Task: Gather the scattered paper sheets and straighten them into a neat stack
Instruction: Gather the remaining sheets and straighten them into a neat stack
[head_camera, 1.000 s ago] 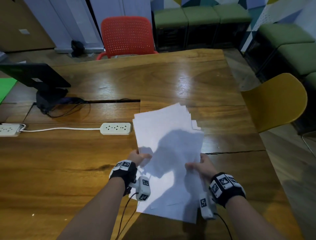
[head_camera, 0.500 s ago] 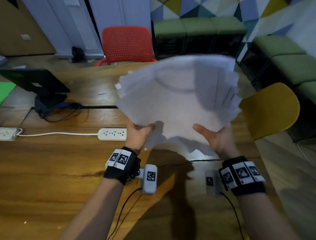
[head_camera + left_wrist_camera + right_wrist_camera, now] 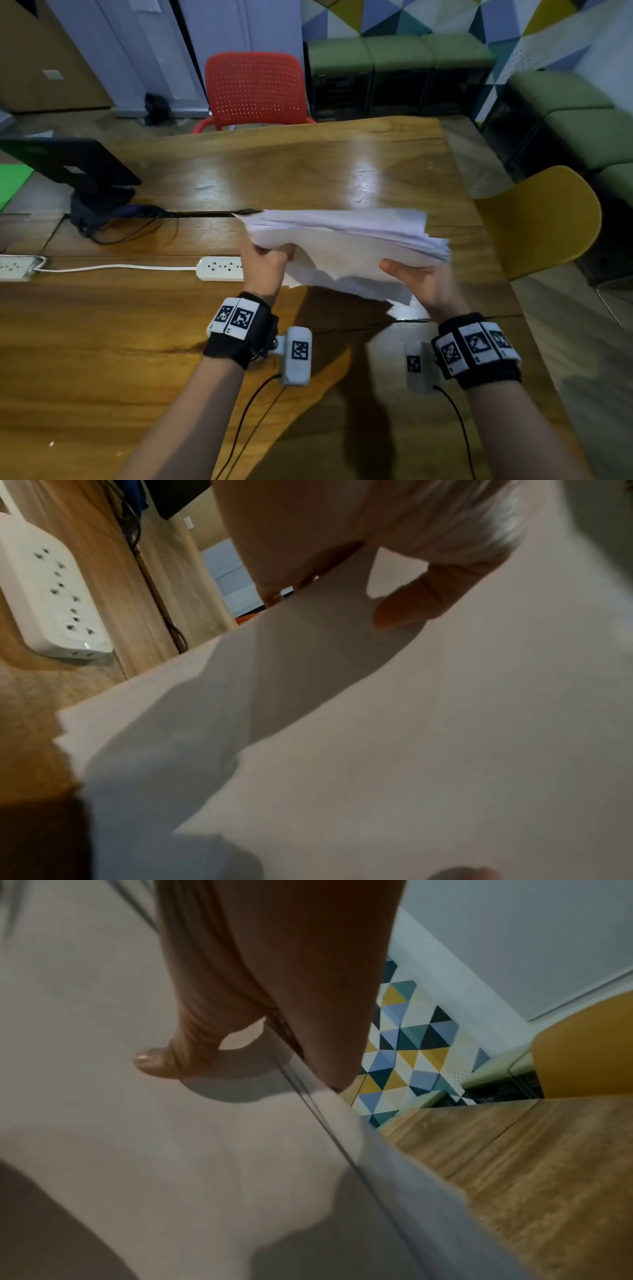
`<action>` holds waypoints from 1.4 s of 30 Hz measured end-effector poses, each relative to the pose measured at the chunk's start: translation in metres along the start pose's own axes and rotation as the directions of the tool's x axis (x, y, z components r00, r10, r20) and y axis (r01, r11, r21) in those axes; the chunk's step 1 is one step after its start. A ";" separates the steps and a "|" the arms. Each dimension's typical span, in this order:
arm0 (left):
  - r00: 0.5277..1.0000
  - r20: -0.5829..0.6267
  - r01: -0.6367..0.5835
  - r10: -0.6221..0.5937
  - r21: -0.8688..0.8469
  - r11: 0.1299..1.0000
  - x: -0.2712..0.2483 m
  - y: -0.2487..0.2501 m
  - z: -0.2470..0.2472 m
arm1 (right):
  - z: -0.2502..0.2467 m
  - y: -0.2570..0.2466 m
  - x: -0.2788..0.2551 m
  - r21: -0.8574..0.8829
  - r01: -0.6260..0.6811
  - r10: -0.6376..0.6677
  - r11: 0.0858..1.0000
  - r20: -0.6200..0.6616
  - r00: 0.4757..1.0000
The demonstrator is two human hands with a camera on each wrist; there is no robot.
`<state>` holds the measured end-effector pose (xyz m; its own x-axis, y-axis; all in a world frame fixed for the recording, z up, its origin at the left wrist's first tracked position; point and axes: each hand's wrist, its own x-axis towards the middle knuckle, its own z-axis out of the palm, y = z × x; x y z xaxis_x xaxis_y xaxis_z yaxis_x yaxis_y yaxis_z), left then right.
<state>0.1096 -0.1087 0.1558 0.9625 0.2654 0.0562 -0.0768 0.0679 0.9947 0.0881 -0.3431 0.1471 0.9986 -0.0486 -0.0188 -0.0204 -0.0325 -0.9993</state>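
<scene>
A loose bundle of white paper sheets (image 3: 346,246) hangs in the air above the wooden table (image 3: 102,359), its edges fanned and uneven. My left hand (image 3: 265,263) grips its left side, thumb on the near face. My right hand (image 3: 416,279) holds the right side, thumb across the front. In the left wrist view the thumb presses on the sheets (image 3: 377,737). In the right wrist view the thumb lies on the paper (image 3: 137,1123) with the fingers behind the stack's edge. The sheets tilt almost flat, lower corners drooping toward me.
A white power strip (image 3: 221,269) with its cord lies on the table just left of my left hand. A dark monitor stand (image 3: 99,202) sits at the far left. A red chair (image 3: 255,92) stands beyond the table, a yellow chair (image 3: 544,219) at the right edge.
The sheets were lifted off the table, raised upright in front of me, and have now dropped lower and tipped nearly flat. Both hands kept their hold on the two sides.
</scene>
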 end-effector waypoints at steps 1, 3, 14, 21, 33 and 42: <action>1.000 0.006 -0.028 0.027 0.006 1.000 0.001 0.001 0.003 | 0.001 0.002 0.002 -0.009 -0.011 0.011 1.000 0.024 1.000; 0.998 0.008 -0.067 0.067 0.018 0.998 0.003 0.002 0.008 | 0.002 0.008 0.006 -0.050 -0.027 0.027 0.998 0.015 1.000; 0.994 0.018 -0.112 0.112 -0.008 0.994 0.012 0.007 0.010 | 0.004 0.001 0.022 -0.025 -0.038 0.037 0.999 -0.071 0.997; 0.988 -0.064 -0.146 0.141 -0.071 0.987 0.005 0.019 0.016 | 0.011 0.013 0.027 0.000 -0.051 0.051 0.999 -0.024 0.998; 0.889 -0.426 -0.086 0.170 0.209 0.974 0.011 0.036 0.051 | 0.018 0.027 0.020 0.062 -0.039 0.044 0.997 -0.084 0.995; 0.894 -0.408 -0.003 0.185 0.407 0.913 0.012 0.039 0.057 | 0.011 0.033 0.020 0.074 -0.048 0.050 0.996 -0.027 0.998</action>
<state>0.1331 -0.1581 0.2000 0.7398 0.6425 0.1996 0.0327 -0.3306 0.9432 0.1080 -0.3346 0.1132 0.9948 -0.0766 -0.0676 -0.0644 0.0434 -0.9970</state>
